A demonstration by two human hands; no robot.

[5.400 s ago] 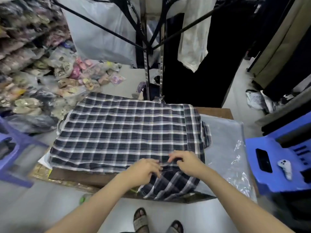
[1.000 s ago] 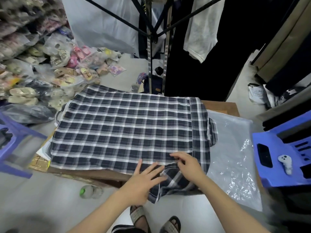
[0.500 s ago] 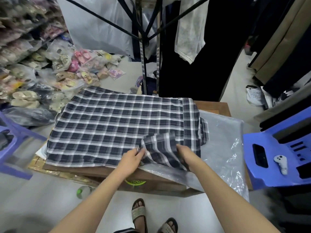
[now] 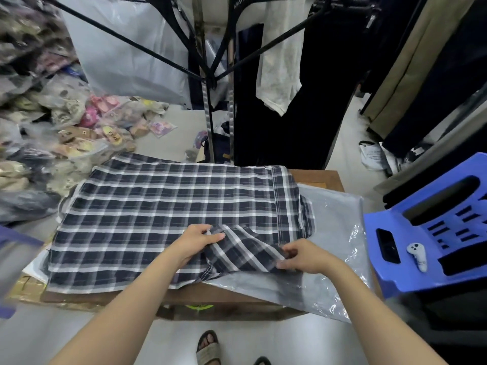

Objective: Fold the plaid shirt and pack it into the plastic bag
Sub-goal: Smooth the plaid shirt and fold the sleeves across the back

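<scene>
We stand at a low brown surface (image 4: 317,177) in a crowded stockroom with a pale floor (image 4: 168,335). A black metal rack (image 4: 208,75) rises behind it, hung with dark and cream garments.

The plaid shirt (image 4: 168,214) lies spread flat over most of the surface, a soft woven cloth in navy, grey and white checks, its collar end to the right. One sleeve (image 4: 245,250) is folded back onto the body, its checks running on the slant. Our left hand (image 4: 193,242) grips the sleeve's left edge, fingers (image 4: 213,237) curled and pinching the cloth. Our right hand (image 4: 305,255) pinches its right edge between thumb and bent fingers (image 4: 286,264).

The plastic bag (image 4: 334,225), clear, glossy and wrinkled, lies flat at the right. The shirt's right side rests on top of it.

To the left, heaped clear bags (image 4: 79,138) hold sandals. On the right, a blue moulded plastic stool (image 4: 382,275) carries a small white controller (image 4: 417,255).
</scene>
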